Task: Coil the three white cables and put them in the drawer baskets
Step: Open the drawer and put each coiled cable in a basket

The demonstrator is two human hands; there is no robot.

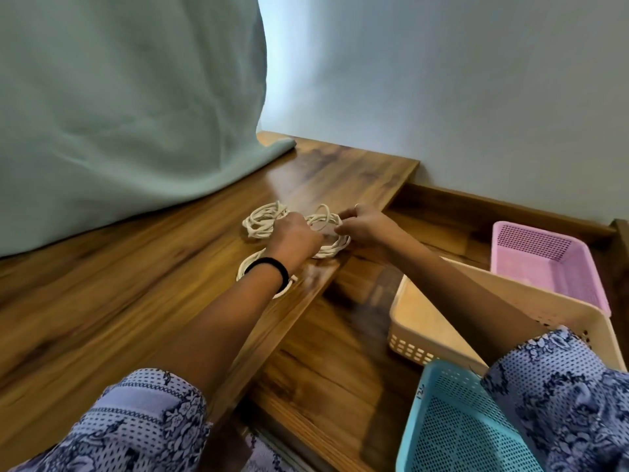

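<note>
Three white coiled cables lie on the wooden tabletop point(102, 301) near its right edge. The far coil point(263, 219) sits to the left of my hands. The middle coil point(328, 233) is gripped by both hands: my left hand point(294, 240) closes on its left side, my right hand point(364, 224) pinches its right side. The near coil point(246, 267) lies under my left wrist, mostly hidden. To the right, in the open drawer, stand a pink basket point(544, 260), a beige basket point(442, 321) and a blue basket point(452, 424).
A pale green curtain point(129, 107) hangs over the back left of the tabletop. A white wall point(442, 97) rises behind. The drawer's wooden floor point(326, 369) shows between the table edge and the baskets.
</note>
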